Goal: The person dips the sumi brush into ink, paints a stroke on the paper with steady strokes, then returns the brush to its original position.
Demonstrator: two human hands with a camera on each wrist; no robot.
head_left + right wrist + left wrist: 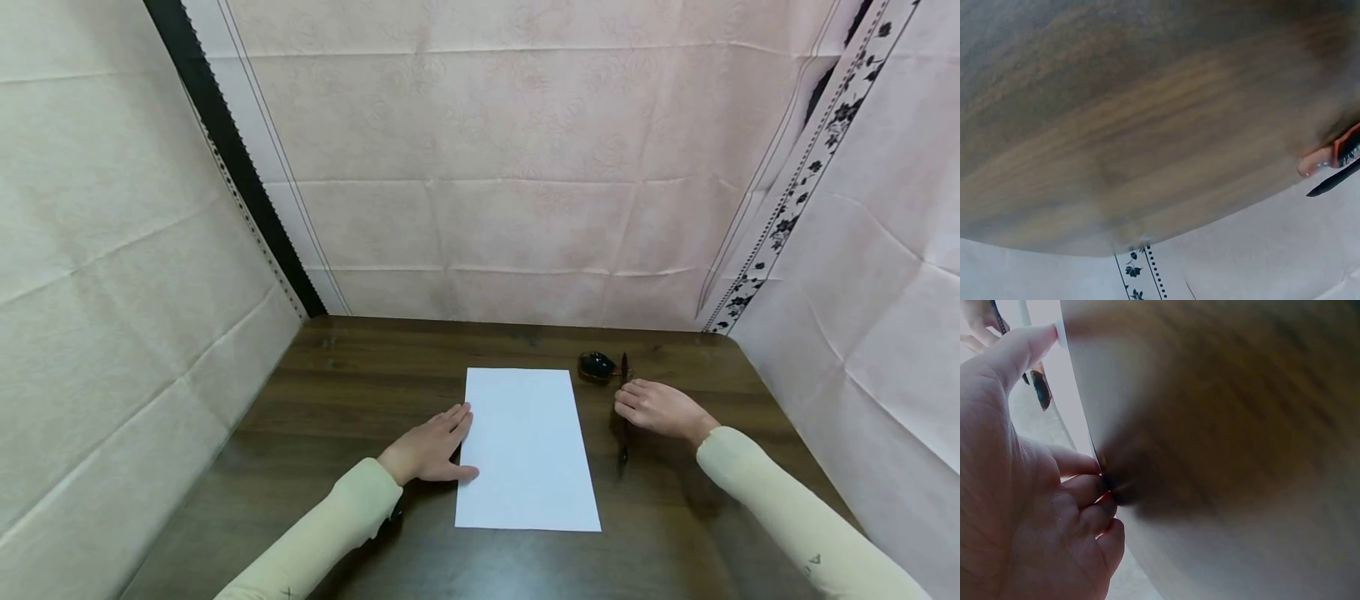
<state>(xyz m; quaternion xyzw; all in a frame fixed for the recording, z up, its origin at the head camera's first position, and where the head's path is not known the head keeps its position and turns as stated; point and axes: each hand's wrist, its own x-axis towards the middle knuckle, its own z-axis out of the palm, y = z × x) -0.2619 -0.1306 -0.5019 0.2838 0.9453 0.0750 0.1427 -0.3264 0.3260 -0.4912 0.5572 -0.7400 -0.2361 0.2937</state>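
Note:
A blank white sheet of paper (525,450) lies on the dark wooden table. My left hand (432,446) rests at its left edge, thumb and fingers spread, the fingertips on the margin. To the right of the sheet, my right hand (663,408) pinches a slender dark brush-like stick (624,367), whose pointed end shows beyond the fingers. Its other end sticks out below the hand, near the tabletop. In the right wrist view the stick's dark pointed tip (1329,184) shows at the right edge; the right hand itself is out of that view.
A small dish (597,366) with glossy black inside stands beyond the paper's upper right corner, close to the stick; its rim (1337,150) looks reddish brown. Pale cloth (525,167) hangs behind the table (360,375) and along both sides.

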